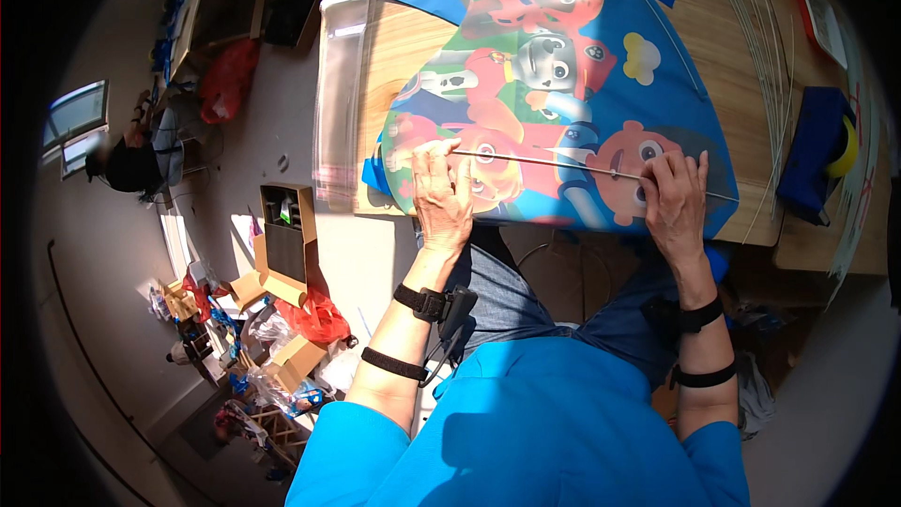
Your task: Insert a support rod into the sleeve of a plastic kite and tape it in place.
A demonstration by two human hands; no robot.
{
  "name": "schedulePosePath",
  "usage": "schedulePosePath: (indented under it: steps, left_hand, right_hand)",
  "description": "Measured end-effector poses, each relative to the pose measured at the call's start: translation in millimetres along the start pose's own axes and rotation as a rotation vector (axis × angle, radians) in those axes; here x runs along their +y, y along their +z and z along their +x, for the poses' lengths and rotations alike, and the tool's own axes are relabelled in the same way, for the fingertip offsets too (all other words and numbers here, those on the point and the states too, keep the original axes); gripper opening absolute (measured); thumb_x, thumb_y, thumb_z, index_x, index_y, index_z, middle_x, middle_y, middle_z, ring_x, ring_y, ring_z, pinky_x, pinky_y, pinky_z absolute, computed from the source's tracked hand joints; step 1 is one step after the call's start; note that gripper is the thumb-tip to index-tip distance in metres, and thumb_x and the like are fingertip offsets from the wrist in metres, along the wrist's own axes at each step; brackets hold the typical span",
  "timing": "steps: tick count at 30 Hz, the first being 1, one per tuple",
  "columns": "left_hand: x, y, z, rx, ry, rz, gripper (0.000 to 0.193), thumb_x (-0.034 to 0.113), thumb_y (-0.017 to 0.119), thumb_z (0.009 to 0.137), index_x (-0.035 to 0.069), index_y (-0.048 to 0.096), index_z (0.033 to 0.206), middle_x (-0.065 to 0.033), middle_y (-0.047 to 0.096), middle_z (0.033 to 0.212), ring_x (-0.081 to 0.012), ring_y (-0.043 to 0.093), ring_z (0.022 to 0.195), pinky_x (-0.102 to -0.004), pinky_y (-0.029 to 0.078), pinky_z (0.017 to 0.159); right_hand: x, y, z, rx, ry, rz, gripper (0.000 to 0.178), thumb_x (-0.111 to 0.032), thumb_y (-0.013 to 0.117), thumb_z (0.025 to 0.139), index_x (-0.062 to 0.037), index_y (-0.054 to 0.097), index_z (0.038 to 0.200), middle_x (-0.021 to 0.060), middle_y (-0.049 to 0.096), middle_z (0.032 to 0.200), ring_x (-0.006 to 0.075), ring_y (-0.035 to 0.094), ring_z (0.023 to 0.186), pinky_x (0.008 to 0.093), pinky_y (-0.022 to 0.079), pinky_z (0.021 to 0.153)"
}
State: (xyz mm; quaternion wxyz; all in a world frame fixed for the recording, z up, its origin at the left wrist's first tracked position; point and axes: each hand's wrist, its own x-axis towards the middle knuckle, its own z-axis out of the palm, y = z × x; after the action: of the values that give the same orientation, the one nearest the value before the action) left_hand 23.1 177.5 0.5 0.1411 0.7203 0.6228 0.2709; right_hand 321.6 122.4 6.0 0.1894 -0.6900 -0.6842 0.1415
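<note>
A kite sail (619, 66) of blue fabric printed with cartoon dogs lies spread over a wooden table, its near edge by my lap. Across its near part runs a thin dark rod (554, 163), slanting slightly down to the right. My left hand (441, 192) has its fingers bent around the rod's left end and rests on the fabric. Toward the other end, my right hand (674, 202) pinches the rod between thumb and fingers. A lighter tip of the rod passes beyond the right hand toward the sail's corner. The fingers partly hide both grip points.
Several thin pale rods (765, 66) lie on the table's right side. Beside them stand a blue tape dispenser (809, 155) and a red-rimmed white tray (821, 19). Clear plastic sleeves (340, 103) hang at the left edge. An open cardboard box (286, 244) and a person (141, 160) are farther left.
</note>
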Motion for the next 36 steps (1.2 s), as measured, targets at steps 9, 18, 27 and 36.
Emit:
schedulePosePath:
  steps: [9,18,27,36]
  left_hand:
    - [-33,-7,-2,-0.117,-0.163,-0.126,0.021,0.002,0.061,0.085,0.002,0.060,0.106,-0.0117,0.053,0.097,-0.0260,0.058,0.090,-0.0358,0.049,0.078]
    - [-31,-7,-1,-0.097,-0.107,-0.078,0.019,0.002,0.061,0.085,0.002,0.060,0.104,-0.0123,0.054,0.096,-0.0267,0.058,0.089,-0.0368,0.049,0.078]
    - [-24,-9,3,-0.080,-0.088,-0.067,0.019,0.002,0.059,0.086,0.000,0.060,0.105,-0.0125,0.055,0.097,-0.0261,0.061,0.088,-0.0350,0.051,0.077]
    - [-25,-11,4,-0.109,-0.097,-0.058,0.019,0.002,0.060,0.086,0.001,0.060,0.105,-0.0128,0.055,0.098,-0.0269,0.061,0.089,-0.0357,0.051,0.078]
  right_hand:
    - [-1,3,0,0.008,-0.011,-0.009,0.009,-0.006,0.061,0.083,-0.0073,0.055,0.090,0.0067,0.052,0.092,0.0288,0.053,0.092,0.0595,0.025,0.110]
    - [-1,2,0,0.001,-0.007,-0.001,0.009,-0.006,0.061,0.084,-0.0069,0.055,0.091,0.0073,0.052,0.092,0.0298,0.053,0.092,0.0601,0.025,0.109]
    - [1,3,0,0.007,-0.008,-0.002,0.010,-0.006,0.061,0.083,-0.0074,0.054,0.090,0.0072,0.051,0.092,0.0295,0.053,0.092,0.0599,0.024,0.110]
    - [0,3,0,0.004,-0.002,0.003,0.010,-0.006,0.061,0.083,-0.0073,0.054,0.089,0.0072,0.051,0.092,0.0292,0.053,0.092,0.0601,0.024,0.110]
